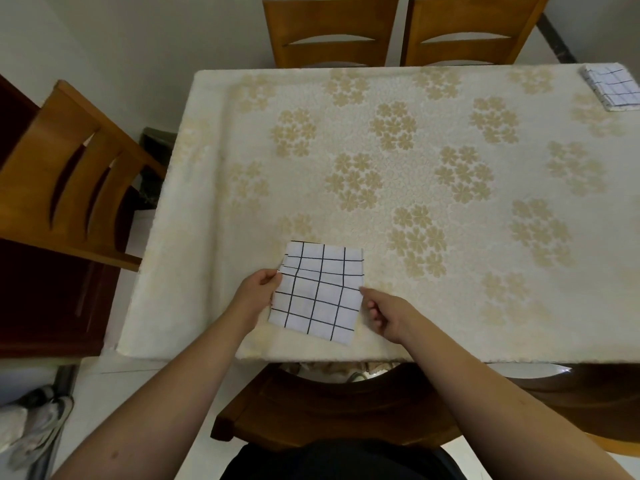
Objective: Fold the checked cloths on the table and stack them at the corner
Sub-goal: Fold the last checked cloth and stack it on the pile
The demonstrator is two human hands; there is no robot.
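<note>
A person stands at the near edge of a table (398,216) covered with a cream cloth patterned in pale gold flower clusters; both bare forearms reach in from below. A folded checked cloth (317,289), white with thin black grid lines, lies near the table's near edge, a little left of the middle, with its upper part flat on the tabletop and its lower right corner close to the table's edge. The left hand (256,289) pinches the cloth's left edge between thumb and fingers, about halfway up that edge, where the layers look slightly offset; the right hand (384,315) sits just beside the cloth's right edge with its fingers curled loosely inward; a fingertip meets the right edge, but whether it actually grips the fabric cannot be told. At the far right corner of the table, well apart from the hands, rests a stack of folded checked cloths (611,86), its layered edges visible on the left side and partly cut off by the frame. Two wooden chairs (332,32) stand behind the far side of the table; another wooden chair (69,174) stands at the left side; a dark chair seat (332,407) sits below the near edge, between the forearms.
</note>
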